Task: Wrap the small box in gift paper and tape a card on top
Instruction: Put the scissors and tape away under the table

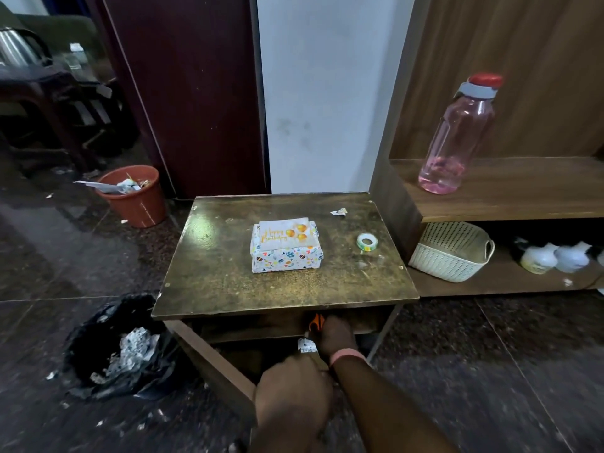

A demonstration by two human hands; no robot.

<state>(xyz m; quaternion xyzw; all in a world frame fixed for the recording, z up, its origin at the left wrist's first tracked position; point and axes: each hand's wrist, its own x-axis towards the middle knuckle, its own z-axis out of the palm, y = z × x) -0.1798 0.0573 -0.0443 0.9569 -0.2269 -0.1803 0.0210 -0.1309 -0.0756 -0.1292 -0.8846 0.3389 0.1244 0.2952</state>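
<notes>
Wrapped box (286,253) with birthday card (287,235) on top, centre of small table (228,289); tape roll (366,241) to its right. Black rubbish bag (111,351) near left. Below the table's near edge, right hand (335,335) holds orange-handled scissors (316,323); left hand (294,384) pinches a paper scrap (307,346).

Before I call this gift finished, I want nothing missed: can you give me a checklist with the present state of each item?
1. Wrapped box fully covered in paper: ok on the sides in view.
2. Birthday card lies on top of the box: ok.
3. Card taped down: cannot tell, no tape visible.
4. Tape roll within reach on the table: ok.
5. Paper scrap cleared off the table: not ok.
6. Hands free: not ok; right hand holds something orange below the tabletop, left hand pinches a paper offcut.
</notes>
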